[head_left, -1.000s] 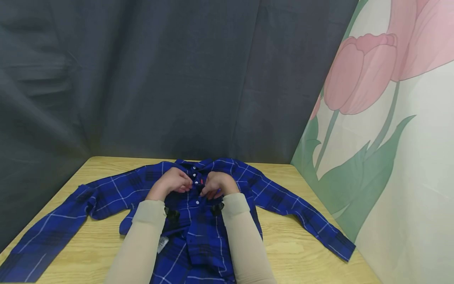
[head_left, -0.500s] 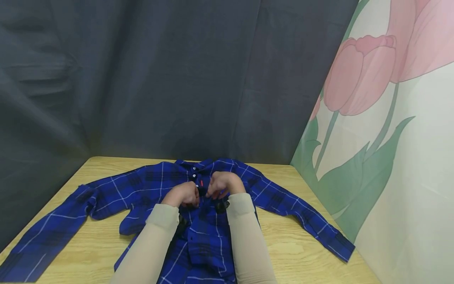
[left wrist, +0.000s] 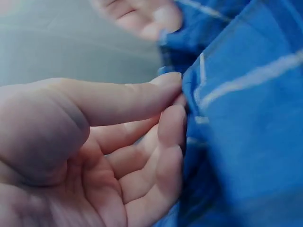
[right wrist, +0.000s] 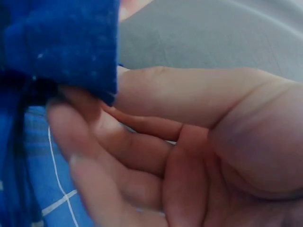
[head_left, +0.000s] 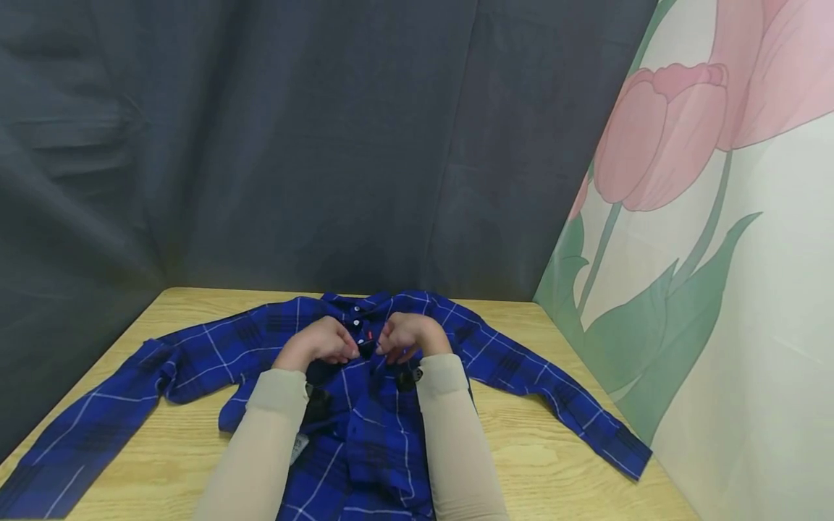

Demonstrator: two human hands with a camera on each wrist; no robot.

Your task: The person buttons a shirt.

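A blue plaid button-up shirt (head_left: 381, 434) lies spread on the table, collar at the far edge and sleeves out to both sides. Over its upper front, my left hand (head_left: 322, 340) pinches the cloth between thumb and fingertips; the left wrist view shows that fold of blue cloth (left wrist: 196, 90) at the fingertips. Just to the right, my right hand (head_left: 407, 335) holds the facing placket edge (right wrist: 71, 52), thumb on one side and fingers beneath. Small white buttons (head_left: 356, 323) show above the hands. Whatever lies between the fingertips is hidden.
The light wooden table (head_left: 521, 441) carries the shirt. A dark curtain (head_left: 326, 145) hangs behind it, and a tulip-patterned panel (head_left: 717, 289) stands along the right. A white tag (head_left: 299, 447) shows beside the left forearm.
My left hand dipped down and toward the right hand, then drew back up and left. The right hand shifted slightly right early on and has since stayed there, still at the placket.
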